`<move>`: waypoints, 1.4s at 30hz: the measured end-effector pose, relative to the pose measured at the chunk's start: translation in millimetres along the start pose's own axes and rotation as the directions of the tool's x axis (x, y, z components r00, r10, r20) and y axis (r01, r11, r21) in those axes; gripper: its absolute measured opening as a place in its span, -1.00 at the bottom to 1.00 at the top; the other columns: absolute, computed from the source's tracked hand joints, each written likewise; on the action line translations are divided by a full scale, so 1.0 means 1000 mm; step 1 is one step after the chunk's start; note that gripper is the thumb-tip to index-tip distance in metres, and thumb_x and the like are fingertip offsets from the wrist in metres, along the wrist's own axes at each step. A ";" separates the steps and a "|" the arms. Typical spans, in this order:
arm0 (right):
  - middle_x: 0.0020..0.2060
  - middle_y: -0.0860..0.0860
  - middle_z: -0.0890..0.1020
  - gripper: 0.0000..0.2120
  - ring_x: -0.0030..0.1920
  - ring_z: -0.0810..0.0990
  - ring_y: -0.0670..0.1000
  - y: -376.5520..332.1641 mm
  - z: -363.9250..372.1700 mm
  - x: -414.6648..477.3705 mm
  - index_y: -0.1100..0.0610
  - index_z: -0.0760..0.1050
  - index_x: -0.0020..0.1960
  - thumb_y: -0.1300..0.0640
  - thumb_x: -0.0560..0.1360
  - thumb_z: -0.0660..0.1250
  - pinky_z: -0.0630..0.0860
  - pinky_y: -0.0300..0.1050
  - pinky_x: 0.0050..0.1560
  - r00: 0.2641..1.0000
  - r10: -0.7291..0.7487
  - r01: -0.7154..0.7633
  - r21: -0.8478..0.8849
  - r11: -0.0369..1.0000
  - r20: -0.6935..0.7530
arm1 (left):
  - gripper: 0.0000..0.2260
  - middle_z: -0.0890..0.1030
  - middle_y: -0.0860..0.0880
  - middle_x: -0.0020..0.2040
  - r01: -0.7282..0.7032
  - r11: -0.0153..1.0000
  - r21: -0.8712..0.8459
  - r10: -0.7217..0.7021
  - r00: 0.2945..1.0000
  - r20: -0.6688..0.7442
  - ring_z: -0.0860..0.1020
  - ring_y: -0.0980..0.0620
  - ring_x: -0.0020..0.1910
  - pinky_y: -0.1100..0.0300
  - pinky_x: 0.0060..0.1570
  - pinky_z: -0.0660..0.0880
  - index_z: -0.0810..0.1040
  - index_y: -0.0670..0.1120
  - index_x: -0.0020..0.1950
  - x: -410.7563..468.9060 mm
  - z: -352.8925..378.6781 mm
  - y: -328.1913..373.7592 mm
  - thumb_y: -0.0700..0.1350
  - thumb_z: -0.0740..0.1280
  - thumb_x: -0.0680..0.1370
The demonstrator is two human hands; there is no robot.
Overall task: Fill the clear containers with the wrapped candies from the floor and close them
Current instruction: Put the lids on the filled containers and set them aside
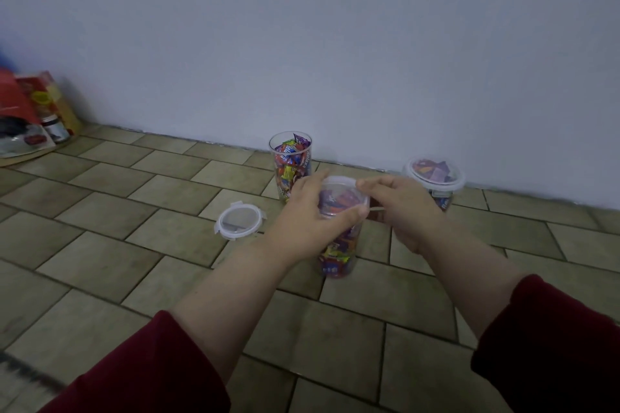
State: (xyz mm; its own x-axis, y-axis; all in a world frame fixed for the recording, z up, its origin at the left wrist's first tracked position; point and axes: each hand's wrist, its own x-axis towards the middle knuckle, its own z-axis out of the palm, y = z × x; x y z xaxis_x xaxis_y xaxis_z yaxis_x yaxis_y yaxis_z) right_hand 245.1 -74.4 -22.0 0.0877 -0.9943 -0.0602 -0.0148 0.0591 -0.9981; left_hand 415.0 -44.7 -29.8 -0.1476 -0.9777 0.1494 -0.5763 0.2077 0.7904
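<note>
You have 3 clear round containers upright on the tiles, all holding bright wrapped candies [290,164]. The nearest container [337,245], at the centre, has a clear lid [340,193] on its mouth, and the open container [291,178] stands just behind it to the left. The 3rd container [443,201] stands far right by the wall under a fitted lid [434,174], and 1 spare lid [239,220] lies flat left of the nearest container.

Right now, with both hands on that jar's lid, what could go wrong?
The tall container is narrow, and the left hand and right hand both work at its lid, so it may tip and roll. The candies packed up near the rim could keep the lid from seating. The open container just behind, while its loose lid lies on the floor, might get knocked over and spill.
</note>
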 end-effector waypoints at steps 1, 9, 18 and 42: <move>-0.16 0.21 0.68 -0.82 -0.15 0.63 0.16 -0.006 0.000 0.001 0.29 0.61 -0.05 0.15 0.50 0.38 0.59 0.03 -0.08 1.000 0.030 -0.030 -0.008 1.000 -0.005 | -0.03 0.30 0.00 0.44 0.022 0.999 -0.036 -0.021 1.000 0.017 0.38 0.06 0.37 0.02 0.36 0.39 0.16 0.01 0.53 0.000 -0.002 0.001 0.41 0.39 0.25; -0.38 0.14 0.53 -0.82 -0.41 0.54 0.05 -0.036 0.003 -0.006 0.26 0.50 -0.18 0.15 0.48 0.41 0.53 -0.12 -0.38 0.954 0.300 -0.287 -0.266 0.920 0.007 | -0.32 0.43 0.05 0.35 0.117 0.979 -0.167 -0.105 0.991 0.079 0.45 0.10 0.31 0.05 0.31 0.45 0.35 0.03 0.39 0.003 -0.005 -0.002 0.26 0.45 0.37; -0.37 0.17 0.54 -0.82 -0.47 0.59 0.10 -0.047 0.015 -0.021 0.24 0.43 -0.18 0.23 0.46 0.43 0.64 -0.04 -0.34 0.980 0.177 -0.196 -0.342 0.919 -0.088 | -0.36 0.26 -0.07 0.48 0.020 1.000 0.016 -0.020 0.999 -0.028 0.31 0.00 0.42 -0.02 0.43 0.29 0.16 -0.09 0.56 0.003 -0.007 0.001 0.10 0.30 0.57; 0.18 0.00 0.53 -0.53 0.11 0.52 -0.01 -0.023 0.006 -0.020 -0.09 0.43 0.31 0.12 0.43 0.36 0.51 -0.04 0.11 1.000 -0.016 0.014 -0.443 0.896 -0.001 | -0.34 0.11 -0.06 0.58 -0.054 0.989 0.139 0.045 0.997 0.067 0.08 0.06 0.54 0.22 0.42 0.06 0.06 -0.10 0.58 -0.003 -0.007 0.006 0.17 0.19 0.60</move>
State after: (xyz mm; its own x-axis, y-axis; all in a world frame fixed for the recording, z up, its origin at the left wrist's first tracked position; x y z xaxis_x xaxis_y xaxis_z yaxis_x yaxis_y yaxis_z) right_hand 250.0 -55.6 2.2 0.0872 -0.9952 -0.0440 -0.4537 -0.0004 -0.8912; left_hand 417.6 -41.2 -21.5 -0.2271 -0.9630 0.1449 -0.6734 0.2627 0.6910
